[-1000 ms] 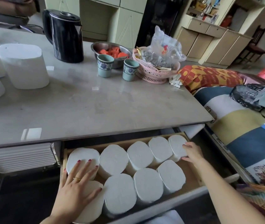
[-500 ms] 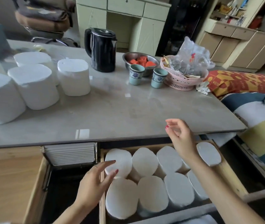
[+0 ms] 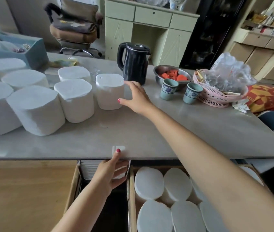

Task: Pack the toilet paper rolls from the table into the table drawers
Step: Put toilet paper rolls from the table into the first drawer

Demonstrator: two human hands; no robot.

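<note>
On the table [image 3: 132, 131], right hand [image 3: 136, 96] is spread open, touching the nearest roll [image 3: 109, 91] beside the kettle [image 3: 133, 62]; left hand [image 3: 111, 173] loosely grips the table edge, holding nothing else.

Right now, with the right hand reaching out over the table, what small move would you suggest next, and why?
Probably close the right hand around the nearest roll. Its fingers are spread open right beside that upright roll, apparently not gripping it yet, and the open drawer below already holds packed rolls. The left hand rests at the table edge.

Green cabinet [image 3: 151, 22]; cushioned chair [image 3: 74, 29] behind.
</note>
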